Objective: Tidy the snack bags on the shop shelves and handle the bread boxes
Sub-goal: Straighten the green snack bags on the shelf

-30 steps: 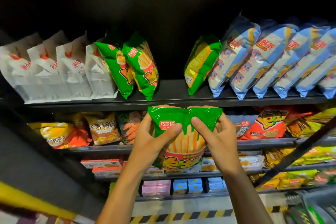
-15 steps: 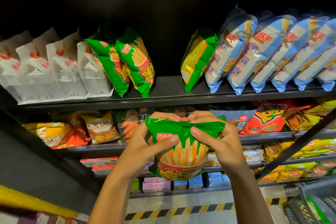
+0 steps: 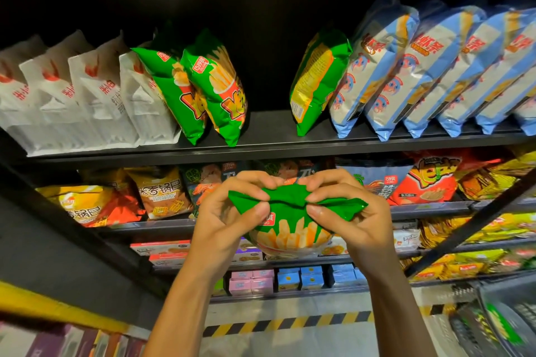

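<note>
Dark shop shelving fills the view, with the top shelf [image 3: 269, 140] running across it as a black ledge. On that shelf, at its left end, stand white bags [image 3: 87, 101] in a row, upright and packed side by side. Just right of them two green bags [image 3: 214, 87] lean left against the white ones. A gap of bare shelf follows, then a third green bag [image 3: 316, 81] tilts right, resting on a row of blue bags [image 3: 429, 72] that all slant the same way to the shelf's right end.

Below the top shelf, in front of the second tier, both hands hold a green fries bag [image 3: 293, 223] in the air, clear of every shelf. The left hand [image 3: 223, 223] pinches the bag's top seam at its left side, thumb in front and fingers curled behind. The right hand [image 3: 356, 217] pinches the same seam at its right side in the same way. The seam is crumpled and bunched between them, and the bag's body hangs beneath, showing printed fries.

Under the top shelf, the second tier holds orange and yellow bags [image 3: 116, 200] at left and a red bag [image 3: 429, 182] at right. Lower tiers carry small pink and blue boxes [image 3: 290, 278]. Beneath the shelving a yellow and black floor stripe [image 3: 290, 323] runs across.
</note>
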The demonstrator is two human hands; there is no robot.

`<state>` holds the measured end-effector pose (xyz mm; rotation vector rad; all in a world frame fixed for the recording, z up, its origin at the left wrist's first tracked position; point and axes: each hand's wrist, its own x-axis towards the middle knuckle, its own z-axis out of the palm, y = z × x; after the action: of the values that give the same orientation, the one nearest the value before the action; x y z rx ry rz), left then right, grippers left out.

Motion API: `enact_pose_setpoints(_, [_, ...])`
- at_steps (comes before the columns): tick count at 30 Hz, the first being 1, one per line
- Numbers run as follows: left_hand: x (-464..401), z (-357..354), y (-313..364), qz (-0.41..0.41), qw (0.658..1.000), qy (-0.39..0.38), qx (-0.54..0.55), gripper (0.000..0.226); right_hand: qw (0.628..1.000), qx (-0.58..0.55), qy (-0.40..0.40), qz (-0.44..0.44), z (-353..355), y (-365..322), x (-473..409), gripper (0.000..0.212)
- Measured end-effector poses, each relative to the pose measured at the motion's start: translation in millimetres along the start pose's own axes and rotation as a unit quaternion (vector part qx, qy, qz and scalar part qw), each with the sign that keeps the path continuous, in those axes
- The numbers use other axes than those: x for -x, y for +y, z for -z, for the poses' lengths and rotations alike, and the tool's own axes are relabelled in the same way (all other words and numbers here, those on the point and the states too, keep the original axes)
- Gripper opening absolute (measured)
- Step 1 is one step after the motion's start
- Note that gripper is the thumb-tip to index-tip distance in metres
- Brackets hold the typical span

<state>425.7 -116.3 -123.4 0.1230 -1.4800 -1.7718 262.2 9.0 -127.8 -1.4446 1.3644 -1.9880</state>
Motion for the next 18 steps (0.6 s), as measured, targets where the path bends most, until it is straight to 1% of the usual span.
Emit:
enact_pose_setpoints(3, [0,0,0,-0.005,1.0,0.01,-0.012,0.009,1.0,-0.004,0.008,-0.015,-2,1,1,0.013])
enact_pose_setpoints(5, [1,-1,-2,-0.013,0.999,0.025,-0.021,0.014,1.0,-0.004,0.006,-0.028,-2,2,1,0.009])
enact_pose_setpoints(6, [2,-2,-3,-0.014,0.999,0.036,-0.019,0.014,0.999,-0.004,0.0,-0.037,-1,1,1,0.01])
enact_pose_setpoints(8, [3,-2,-4,-0.006,0.998,0.063,0.003,0.011,0.998,-0.009,-0.013,-0.058,2,-2,2,0.02])
enact_pose_setpoints(10, [2,-1,-3,0.007,0.996,0.084,0.027,0.014,0.998,0.004,-0.011,-0.061,2,-5,2,0.022])
enact_pose_setpoints(14, [1,-3,-2,0.036,0.993,0.092,0.058,0.023,0.998,0.051,0.004,-0.034,-3,-9,1,0.026])
enact_pose_setpoints(16, [1,-3,0,0.044,0.993,0.089,0.069,0.022,0.998,0.059,0.001,-0.033,-4,-8,2,0.03])
enact_pose_setpoints(18, [3,-3,-1,0.046,0.992,0.092,0.067,0.017,0.998,0.039,-0.008,-0.056,-6,-4,2,0.038])
